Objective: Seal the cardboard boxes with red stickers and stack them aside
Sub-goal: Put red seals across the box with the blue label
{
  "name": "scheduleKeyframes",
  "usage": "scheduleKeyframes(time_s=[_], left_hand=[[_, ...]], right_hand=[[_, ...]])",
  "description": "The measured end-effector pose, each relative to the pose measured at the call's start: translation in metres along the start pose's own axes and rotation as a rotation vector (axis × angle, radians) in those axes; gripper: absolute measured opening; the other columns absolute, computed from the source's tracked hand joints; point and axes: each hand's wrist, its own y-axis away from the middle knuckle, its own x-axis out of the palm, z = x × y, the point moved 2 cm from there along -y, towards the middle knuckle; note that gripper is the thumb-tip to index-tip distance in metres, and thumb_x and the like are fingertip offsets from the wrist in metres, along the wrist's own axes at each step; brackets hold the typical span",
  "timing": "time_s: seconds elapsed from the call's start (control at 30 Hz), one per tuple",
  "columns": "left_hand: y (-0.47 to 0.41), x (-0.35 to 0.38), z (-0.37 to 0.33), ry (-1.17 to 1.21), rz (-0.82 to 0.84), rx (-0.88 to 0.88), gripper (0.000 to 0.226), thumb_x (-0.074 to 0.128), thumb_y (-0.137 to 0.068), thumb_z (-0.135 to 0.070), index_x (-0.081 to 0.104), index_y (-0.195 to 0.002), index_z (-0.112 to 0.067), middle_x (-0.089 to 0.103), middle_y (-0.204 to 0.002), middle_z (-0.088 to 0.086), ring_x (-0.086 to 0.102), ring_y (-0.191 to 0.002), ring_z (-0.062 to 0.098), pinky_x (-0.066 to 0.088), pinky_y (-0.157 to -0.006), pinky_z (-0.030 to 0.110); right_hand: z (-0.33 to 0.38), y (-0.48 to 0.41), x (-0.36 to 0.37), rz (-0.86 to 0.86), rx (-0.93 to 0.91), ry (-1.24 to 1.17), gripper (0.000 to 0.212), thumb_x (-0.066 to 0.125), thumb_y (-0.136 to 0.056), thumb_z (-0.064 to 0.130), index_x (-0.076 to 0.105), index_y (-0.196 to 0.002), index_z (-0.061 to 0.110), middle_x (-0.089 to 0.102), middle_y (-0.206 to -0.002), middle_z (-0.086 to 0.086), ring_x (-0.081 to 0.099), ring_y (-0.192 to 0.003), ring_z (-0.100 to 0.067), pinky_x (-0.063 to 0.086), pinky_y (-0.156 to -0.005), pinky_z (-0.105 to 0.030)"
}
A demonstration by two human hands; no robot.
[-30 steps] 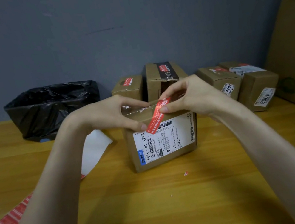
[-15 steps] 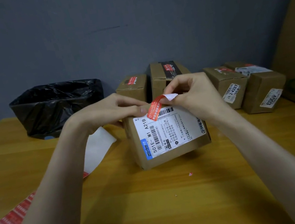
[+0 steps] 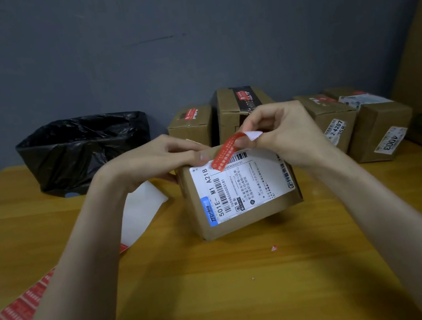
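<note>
Head view: left grip firm around tilted cardboard box, right grip tight on red sticker.

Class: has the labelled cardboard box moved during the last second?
Yes. The cardboard box tipped back, its right end lifting away from the red scrap.

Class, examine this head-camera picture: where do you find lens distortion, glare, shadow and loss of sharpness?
Head view: wide-angle stretch swells the forearms toward the lower corners; glare streaks the crumpled black plastic bin liner; shadow lies under the brown cardboard box with white shipping label; its large print is sharp, that on the red paper sticker unreadable.
</note>
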Motion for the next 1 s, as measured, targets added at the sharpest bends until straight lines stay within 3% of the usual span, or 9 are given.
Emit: scheduleKeyframes(time_s=[0.2,0.33,0.43,0.53,0.63,0.7,0.77,0.87,1.0], left_hand=[[0.003,-0.002,0.001,0.033,0.023,0.074,0.045,0.066,-0.064,-0.051,0.064,-0.107,-0.04,0.071,-0.093,-0.016,0.065,-0.094,0.001,0.052,-0.072,0.015],[0.003,-0.002,-0.005,-0.079,0.081,0.121,0.068,0.071,-0.055,-0.053,0.055,-0.12,-0.043,0.058,-0.115,-0.022,0.056,-0.105,-0.004,0.049,-0.08,0.014],[0.003,0.002,-0.007,-0.202,0.18,0.122,0.081,0.076,-0.054,-0.05,0.042,-0.127,-0.048,0.035,-0.13,-0.031,0.043,-0.114,-0.008,0.046,-0.084,0.011],[0.006,0.0,-0.011,-0.243,0.204,0.093,0.087,0.072,-0.049,-0.058,0.036,-0.128,-0.052,0.031,-0.13,-0.036,0.038,-0.118,-0.011,0.044,-0.088,0.012],[0.008,-0.003,-0.029,-0.236,-0.011,0.156,0.079,0.065,-0.055,-0.066,0.036,-0.127,-0.053,0.035,-0.126,-0.038,0.035,-0.115,-0.019,0.034,-0.091,0.01],[0.006,-0.001,-0.045,-0.134,-0.268,0.273,0.066,0.069,-0.066,-0.061,0.043,-0.124,-0.044,0.046,-0.121,-0.031,0.045,-0.111,-0.016,0.04,-0.093,0.015],[0.005,0.005,-0.06,-0.088,-0.442,0.354,0.06,0.074,-0.065,-0.053,0.05,-0.118,-0.037,0.055,-0.114,-0.018,0.056,-0.101,-0.006,0.049,-0.091,0.022],[0.004,0.016,-0.074,-0.258,-0.561,0.478,0.051,0.074,-0.061,-0.047,0.06,-0.104,-0.025,0.057,-0.103,-0.002,0.058,-0.082,0.004,0.05,-0.077,0.022],[0.005,0.019,-0.08,-0.375,-0.709,0.589,0.015,0.071,-0.073,-0.024,0.066,-0.083,-0.014,0.06,-0.085,0.003,0.055,-0.07,0.009,0.043,-0.068,0.018]], right_hand=[[0.003,-0.001,-0.014,0.006,0.0,-0.195,0.02,0.07,-0.072,-0.003,0.056,-0.07,0.011,0.066,-0.073,0.0,0.065,-0.074,-0.014,0.053,-0.07,-0.026],[0.012,-0.001,-0.025,0.032,0.001,-0.29,0.028,0.066,-0.074,-0.01,0.05,-0.077,0.013,0.06,-0.076,-0.004,0.061,-0.078,-0.022,0.053,-0.08,-0.036],[0.015,-0.001,-0.03,0.026,0.02,-0.231,0.033,0.066,-0.074,-0.011,0.048,-0.083,0.014,0.061,-0.078,-0.005,0.063,-0.077,-0.024,0.055,-0.073,-0.035],[0.019,-0.001,-0.031,0.009,0.007,-0.146,0.036,0.066,-0.073,-0.015,0.047,-0.09,0.01,0.061,-0.086,-0.008,0.061,-0.073,-0.021,0.056,-0.066,-0.03],[0.024,-0.002,-0.028,0.029,-0.024,0.036,0.035,0.066,-0.074,-0.014,0.047,-0.091,0.01,0.059,-0.1,-0.013,0.061,-0.071,-0.02,0.057,-0.068,-0.035],[0.026,-0.001,-0.024,0.048,-0.041,0.142,0.032,0.067,-0.076,-0.009,0.049,-0.091,0.012,0.06,-0.1,-0.005,0.065,-0.074,-0.026,0.056,-0.073,-0.047],[0.028,-0.001,-0.018,0.061,-0.066,0.229,0.029,0.07,-0.076,-0.001,0.051,-0.09,0.016,0.059,-0.097,0.001,0.067,-0.08,-0.025,0.054,-0.074,-0.05],[0.029,-0.002,-0.013,0.055,-0.102,0.333,0.026,0.07,-0.076,0.005,0.052,-0.089,0.02,0.06,-0.096,0.001,0.066,-0.085,-0.024,0.053,-0.078,-0.05],[0.029,-0.002,-0.011,0.057,-0.101,0.347,0.024,0.067,-0.078,0.005,0.054,-0.097,0.012,0.062,-0.096,-0.001,0.067,-0.084,-0.023,0.052,-0.08,-0.049]])
